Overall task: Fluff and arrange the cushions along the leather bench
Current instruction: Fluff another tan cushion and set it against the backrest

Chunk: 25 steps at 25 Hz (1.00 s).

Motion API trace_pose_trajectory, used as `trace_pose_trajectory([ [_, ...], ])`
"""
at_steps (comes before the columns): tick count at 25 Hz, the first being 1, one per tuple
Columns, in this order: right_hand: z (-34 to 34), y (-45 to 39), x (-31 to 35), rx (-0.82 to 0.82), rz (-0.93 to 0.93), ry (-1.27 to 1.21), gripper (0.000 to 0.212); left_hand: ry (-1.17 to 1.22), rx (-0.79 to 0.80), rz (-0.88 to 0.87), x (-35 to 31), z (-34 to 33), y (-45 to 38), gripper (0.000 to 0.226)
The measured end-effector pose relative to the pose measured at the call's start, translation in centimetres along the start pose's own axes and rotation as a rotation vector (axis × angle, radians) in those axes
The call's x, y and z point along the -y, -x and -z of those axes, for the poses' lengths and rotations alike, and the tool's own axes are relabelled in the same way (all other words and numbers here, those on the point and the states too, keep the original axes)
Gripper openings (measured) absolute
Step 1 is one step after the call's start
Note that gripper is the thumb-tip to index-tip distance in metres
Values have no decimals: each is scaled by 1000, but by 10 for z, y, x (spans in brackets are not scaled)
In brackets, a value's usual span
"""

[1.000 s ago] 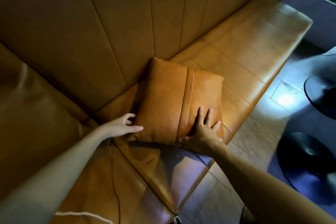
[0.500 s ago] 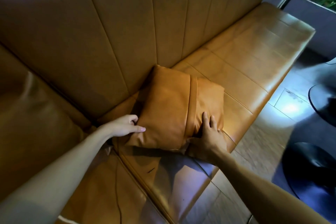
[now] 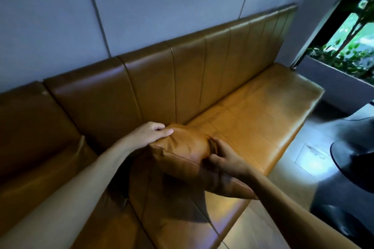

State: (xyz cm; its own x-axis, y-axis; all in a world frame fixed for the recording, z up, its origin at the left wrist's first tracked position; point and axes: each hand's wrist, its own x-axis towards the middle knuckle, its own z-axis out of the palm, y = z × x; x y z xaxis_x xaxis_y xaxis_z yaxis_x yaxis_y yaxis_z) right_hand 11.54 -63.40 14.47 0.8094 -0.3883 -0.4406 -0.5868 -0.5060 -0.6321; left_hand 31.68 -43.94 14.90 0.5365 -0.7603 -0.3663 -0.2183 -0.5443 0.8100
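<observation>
A tan leather cushion (image 3: 182, 147) is held above the seat of the tan leather bench (image 3: 253, 119), tilted with its near corner toward me. My left hand (image 3: 149, 134) grips its upper left edge, thumb on top. My right hand (image 3: 224, 156) pinches the cushion's right side, fingers pressed into the leather. Another tan cushion (image 3: 42, 166) leans against the backrest at the far left, partly behind my left forearm.
The bench runs along a grey panelled wall (image 3: 162, 6) and ends at the right near a window with plants (image 3: 356, 46). Dark round table bases (image 3: 352, 157) stand on the tiled floor at the right, close to the bench front.
The cushion has come up off the seat; both hands now grip it instead of resting on it. The camera has tilted up, showing the wall and the bench's far end.
</observation>
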Motion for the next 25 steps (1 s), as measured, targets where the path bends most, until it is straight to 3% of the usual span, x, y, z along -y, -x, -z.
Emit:
trace_pose_trajectory([
  [4,16,26,68,80,165,115,88,119,-61,16,-55,-6,10,38],
  [7,13,36,90,-76,231,267,84,134,-132,61,-78,-15,17,37],
  [12,8,25,62,-238,337,148,37,36,-90,-13,-58,-14,38,43],
  [14,13,25,56,-267,342,117,23,-162,-102,19,-26,2,47,57],
  [17,47,23,70,-311,312,-19,14,-487,20,193,19,25,68,105],
  [19,81,29,84,-229,301,-156,15,-647,52,194,32,34,78,122],
  [22,107,37,87,-63,256,-326,24,-647,13,190,36,57,88,130],
  [25,94,23,72,-86,173,-441,25,-658,50,218,50,65,93,124],
])
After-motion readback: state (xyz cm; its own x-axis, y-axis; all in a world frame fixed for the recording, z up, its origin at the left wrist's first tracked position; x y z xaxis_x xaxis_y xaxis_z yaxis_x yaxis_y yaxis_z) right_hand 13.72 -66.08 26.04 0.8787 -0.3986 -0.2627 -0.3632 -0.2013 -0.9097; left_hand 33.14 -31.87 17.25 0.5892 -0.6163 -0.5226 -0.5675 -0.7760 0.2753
